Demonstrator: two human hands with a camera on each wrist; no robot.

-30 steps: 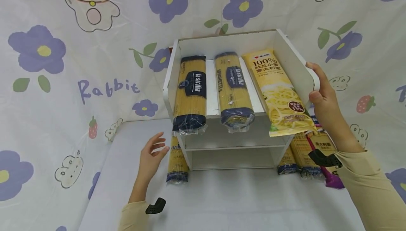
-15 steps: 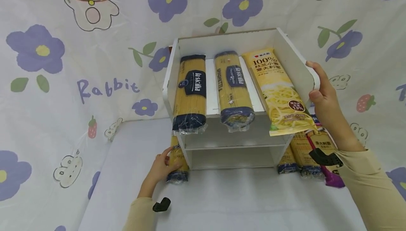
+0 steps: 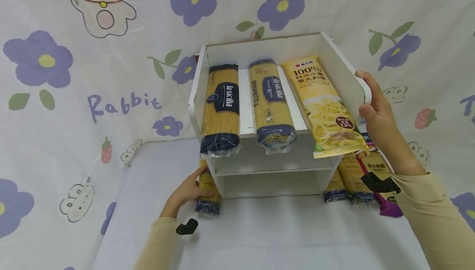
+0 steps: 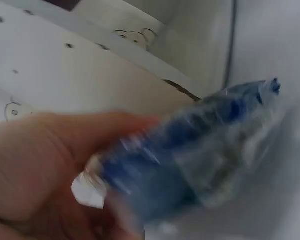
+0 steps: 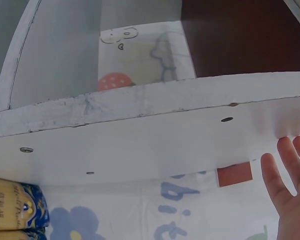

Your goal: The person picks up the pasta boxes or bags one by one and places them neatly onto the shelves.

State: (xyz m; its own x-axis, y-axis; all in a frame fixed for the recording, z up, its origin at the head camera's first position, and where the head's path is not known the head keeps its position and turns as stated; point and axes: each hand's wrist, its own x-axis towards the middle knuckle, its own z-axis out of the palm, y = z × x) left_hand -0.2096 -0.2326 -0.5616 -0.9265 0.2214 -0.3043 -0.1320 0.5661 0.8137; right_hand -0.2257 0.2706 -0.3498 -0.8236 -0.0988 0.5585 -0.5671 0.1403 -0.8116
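The left hand (image 3: pixel 185 190) grips a long, slim packet of yellow spaghetti in clear film with a blue end band (image 3: pixel 208 183), its thumb across the near face and its fingers on the side away from the shelf. This packet stands on the white surface (image 3: pixel 267 237), just beside the left wall of a white, three-level board shelf unit (image 3: pixel 343 70), its upper part hidden behind the top level. In the left wrist view the packet's crinkled blue end juts out beyond the thumb, blurred, with the shelf wall close by. The right hand (image 3: pixel 380 123) holds the upper front corner of the unit's right wall between thumb and index finger, while the right wrist view shows other fingers extended beside the outer face. On the top level lie three packets side by side: a navy-banded spaghetti packet (image 3: pixel 221 111) at left, a blue-banded spaghetti packet (image 3: pixel 272 103) in the middle, and a glossy yellow noodle bag (image 3: pixel 326 105) at right, nearest the right hand; all three overhang the front edge. Below that hand, against the unit's right side, more yellow pasta packets (image 3: pixel 352 177) stand next to a purple-edged packet (image 3: pixel 389 210).
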